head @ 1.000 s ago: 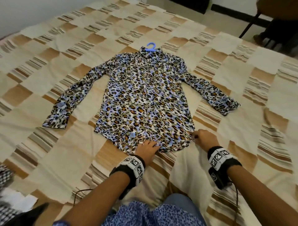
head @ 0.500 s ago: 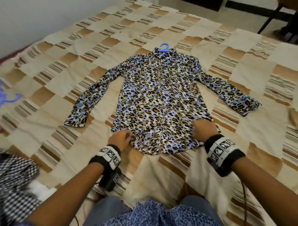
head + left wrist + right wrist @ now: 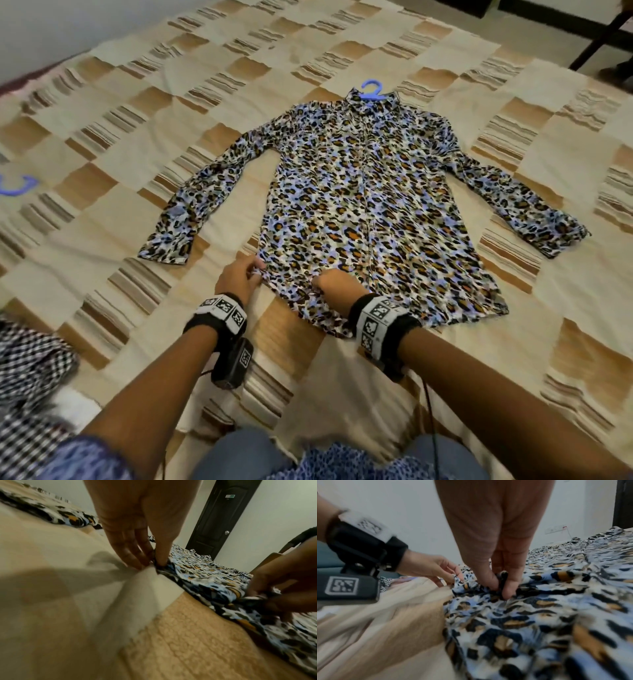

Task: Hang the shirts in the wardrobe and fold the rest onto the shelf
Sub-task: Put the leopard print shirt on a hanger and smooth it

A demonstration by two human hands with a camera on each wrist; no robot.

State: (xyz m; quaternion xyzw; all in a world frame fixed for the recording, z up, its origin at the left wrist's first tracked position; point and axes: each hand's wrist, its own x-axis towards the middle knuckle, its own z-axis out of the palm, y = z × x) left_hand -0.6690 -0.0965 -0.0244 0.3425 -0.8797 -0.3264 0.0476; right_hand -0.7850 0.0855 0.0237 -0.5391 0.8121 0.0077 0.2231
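Nearest the camera in the head view are the person's knees in blue jeans [image 3: 239, 455] and the hem of a blue patterned top [image 3: 346, 462], at the edge of the bed [image 3: 582, 308], which is covered by a patchwork bedspread of cream, tan and striped squares. At the near left lies a black-and-white checked garment [image 3: 27, 377], bunched up.

Both forearms reach forward, each with a black wrist band carrying printed markers. The left hand [image 3: 238, 279] sits at the left corner of the hem of the leopard-print shirt [image 3: 370, 212]; the left wrist view shows its thumb and fingers [image 3: 135, 555] closed together, pinching the edge of the fabric right where the shirt meets the bedspread. The right hand [image 3: 337, 286] is just beside it, a little further in along the same hem, its fingertips [image 3: 508, 589] pressed together and gripping a gathered fold of the print. The cloth between the two hands is rumpled.

Beyond the hands the shirt spreads flat on the bed, front side up, body running away from the person. Its left sleeve [image 3: 202, 198] angles out and down toward the left; the other sleeve [image 3: 520, 205] stretches out to the right. At the far end, the hook of a blue hanger [image 3: 371, 89] pokes out from the collar.

Well off to the left, on the bedspread, lies a second blue hanger hook [image 3: 19, 186], partly cut off by the frame edge.
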